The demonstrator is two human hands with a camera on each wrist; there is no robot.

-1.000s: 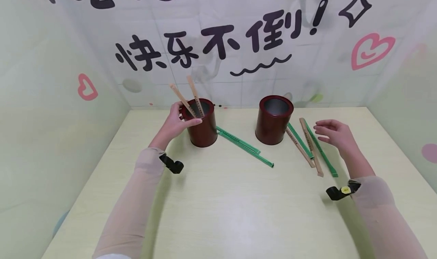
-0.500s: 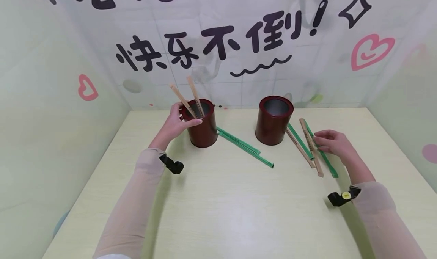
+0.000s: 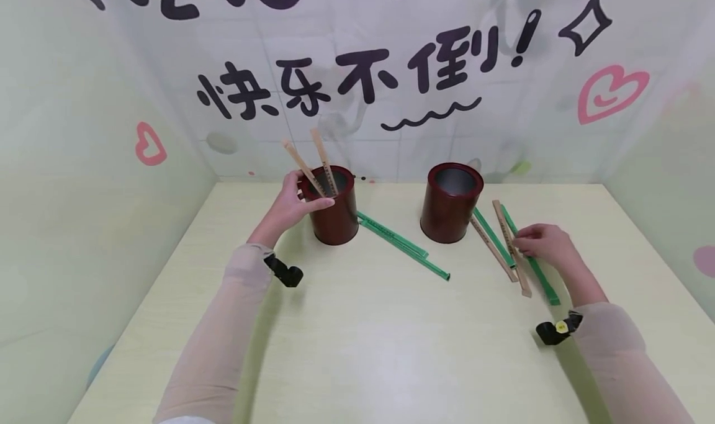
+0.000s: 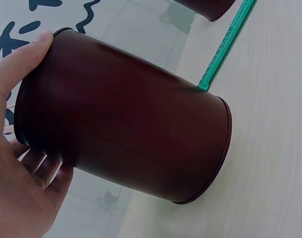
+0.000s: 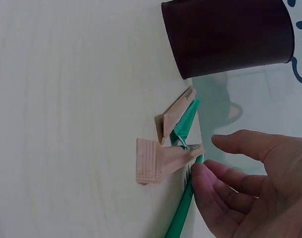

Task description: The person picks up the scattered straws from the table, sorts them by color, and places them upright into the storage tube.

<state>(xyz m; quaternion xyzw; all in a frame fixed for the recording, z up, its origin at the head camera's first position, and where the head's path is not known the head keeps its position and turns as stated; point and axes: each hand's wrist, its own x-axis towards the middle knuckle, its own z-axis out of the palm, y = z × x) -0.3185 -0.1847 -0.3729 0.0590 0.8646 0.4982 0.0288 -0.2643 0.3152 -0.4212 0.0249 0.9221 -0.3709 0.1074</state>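
My left hand (image 3: 287,210) grips the upper rim of a dark red cylindrical canister (image 3: 337,222), thumb in front and fingers behind. Two light brown stick sachets (image 3: 324,157) lean out of that canister. On the right, my right hand (image 3: 550,244) reaches down to a green stick sachet (image 3: 544,281) and a brown stick sachet (image 3: 522,281) lying side by side. In the right wrist view, thumb and fingertips stand apart around the far end of the crimped brown sachet (image 5: 160,161), fingertips right at the green sachet (image 5: 180,213).
A second dark red canister (image 3: 451,210) stands upright near the back wall. Beside it lie another brown sachet (image 3: 494,250) and green sachet (image 3: 494,238). Between the canisters, green sachets (image 3: 399,234) lie on the pale wooden table (image 3: 363,349). Printed sheets enclose the back and sides.
My right hand has come down and toward me, from beside the right-hand sachets onto them, its fingers drawing closer together. The left hand keeps its hold on the canister. The head view has shifted slightly.
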